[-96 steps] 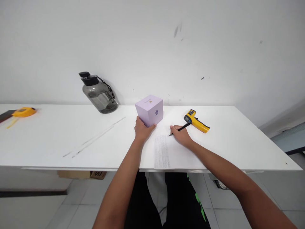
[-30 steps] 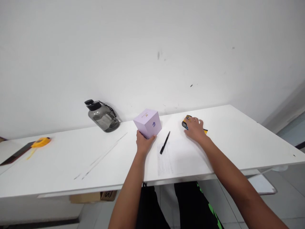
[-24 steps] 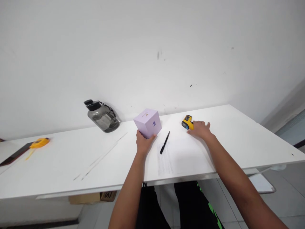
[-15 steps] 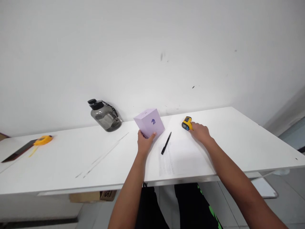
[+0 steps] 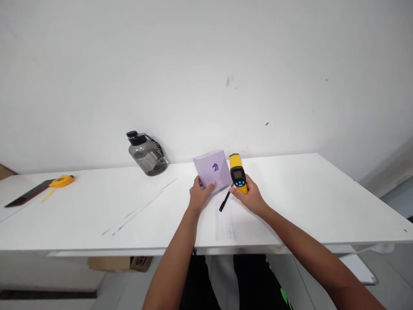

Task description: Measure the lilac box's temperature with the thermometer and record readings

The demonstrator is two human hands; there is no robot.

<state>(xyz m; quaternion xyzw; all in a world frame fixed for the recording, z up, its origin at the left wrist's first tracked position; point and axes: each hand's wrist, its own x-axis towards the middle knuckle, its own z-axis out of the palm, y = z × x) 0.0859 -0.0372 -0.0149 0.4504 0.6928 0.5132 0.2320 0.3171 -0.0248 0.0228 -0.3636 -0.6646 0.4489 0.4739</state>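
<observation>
My left hand (image 5: 200, 193) grips the lower left of a lilac box (image 5: 211, 168) with a dark horse-head mark on its front, the thumb lying across that face. The box leans at a tilt above the table. In my right hand (image 5: 250, 194) is a yellow and black infrared thermometer (image 5: 239, 174), its small screen and blue buttons turned toward me. The thermometer stands just right of the box. Below them a black pen (image 5: 225, 201) lies on the table, its upper end partly hidden by my right fingers. A faintly written sheet (image 5: 226, 226) is beneath the pen.
A grey translucent water bottle (image 5: 149, 157) with a black cap stands by the wall at back left. Farther left on the white table (image 5: 135, 234) lie a yellow tape measure (image 5: 62, 181) and a dark flat object (image 5: 30, 193). A cardboard box (image 5: 119, 263) shows under the table.
My right hand has raised the thermometer and brought it left beside the box, turning it upright. The box has tipped so its marked front faces me more.
</observation>
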